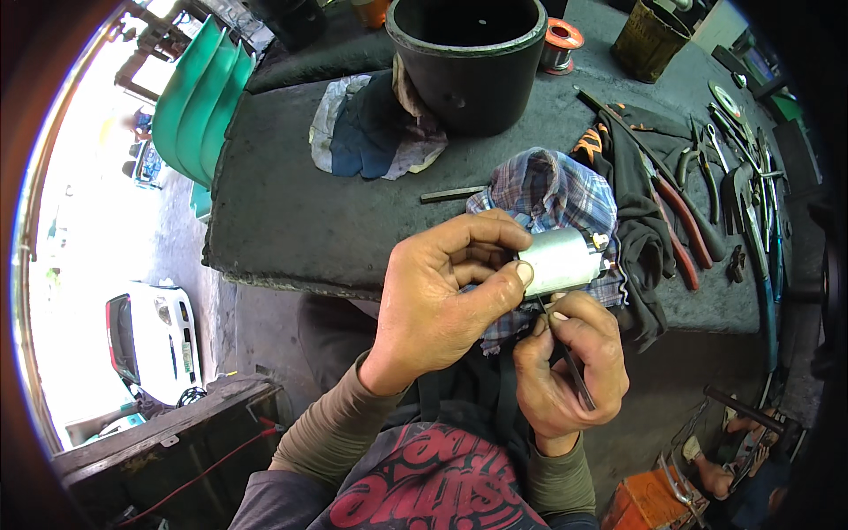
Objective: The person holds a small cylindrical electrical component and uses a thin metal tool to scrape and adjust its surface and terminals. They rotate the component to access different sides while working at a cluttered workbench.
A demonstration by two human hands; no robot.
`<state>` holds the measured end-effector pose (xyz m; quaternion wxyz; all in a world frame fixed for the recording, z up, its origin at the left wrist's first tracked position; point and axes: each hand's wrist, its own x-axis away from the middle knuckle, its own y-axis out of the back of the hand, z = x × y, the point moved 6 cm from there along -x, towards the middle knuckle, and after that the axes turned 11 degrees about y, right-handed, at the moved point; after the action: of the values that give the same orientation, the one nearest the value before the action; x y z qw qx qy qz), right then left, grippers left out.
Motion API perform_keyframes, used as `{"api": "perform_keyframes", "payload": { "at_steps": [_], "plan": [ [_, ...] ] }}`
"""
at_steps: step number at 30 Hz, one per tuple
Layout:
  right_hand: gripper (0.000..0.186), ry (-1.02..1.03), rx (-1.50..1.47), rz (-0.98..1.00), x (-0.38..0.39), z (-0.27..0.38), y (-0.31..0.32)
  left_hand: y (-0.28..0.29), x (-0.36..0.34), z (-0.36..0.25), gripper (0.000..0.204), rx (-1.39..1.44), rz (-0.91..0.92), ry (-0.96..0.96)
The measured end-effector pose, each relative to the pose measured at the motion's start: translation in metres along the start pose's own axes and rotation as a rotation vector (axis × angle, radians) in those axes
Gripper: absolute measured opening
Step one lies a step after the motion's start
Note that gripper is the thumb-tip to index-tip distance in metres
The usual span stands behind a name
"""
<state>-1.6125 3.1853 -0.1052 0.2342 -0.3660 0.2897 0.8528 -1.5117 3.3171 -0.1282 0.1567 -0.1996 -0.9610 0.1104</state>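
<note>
My left hand is closed round one end of a silver metal cylinder that looks like a starter solenoid, with the thumb and fingers gripping it. Terminal studs stick out of its far right end. Just below it, my right hand pinches a thin dark metal rod. The rod's upper tip reaches the underside of the cylinder near my left thumb; whether it touches cannot be seen. Behind the cylinder a blue plaid cloth lies bunched on the dark workbench.
Across the bench stand a black bucket, a solder spool and a grimy tin. A crumpled rag and a short metal bar lie nearer. Red-handled cutters and several tools lie right, beside black cloth.
</note>
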Motion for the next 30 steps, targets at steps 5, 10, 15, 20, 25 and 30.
{"api": "perform_keyframes", "payload": {
  "at_steps": [5, 10, 15, 20, 25, 30],
  "plan": [
    [0.032, -0.053, -0.07, -0.058, 0.006, -0.007, 0.003, -0.002, 0.001, -0.002, 0.027, -0.012, 0.01, 0.042],
    [0.035, -0.006, -0.051, -0.083, -0.001, -0.005, -0.001, 0.0, -0.003, -0.004, 0.027, -0.012, 0.02, 0.009],
    [0.035, -0.006, -0.019, -0.064, -0.006, -0.004, -0.003, 0.0, -0.003, -0.003, 0.027, -0.015, 0.019, 0.022],
    [0.032, -0.008, 0.009, -0.062, -0.009, -0.003, -0.004, 0.0, -0.003, -0.002, 0.027, -0.018, 0.025, 0.008],
    [0.031, -0.02, 0.019, -0.066, -0.011, -0.003, -0.005, 0.0, -0.002, -0.003, 0.028, -0.012, 0.028, 0.006],
    [0.032, -0.022, 0.03, -0.057, -0.012, -0.003, -0.005, 0.0, -0.003, -0.003, 0.027, -0.024, 0.032, 0.0]
  ]
}}
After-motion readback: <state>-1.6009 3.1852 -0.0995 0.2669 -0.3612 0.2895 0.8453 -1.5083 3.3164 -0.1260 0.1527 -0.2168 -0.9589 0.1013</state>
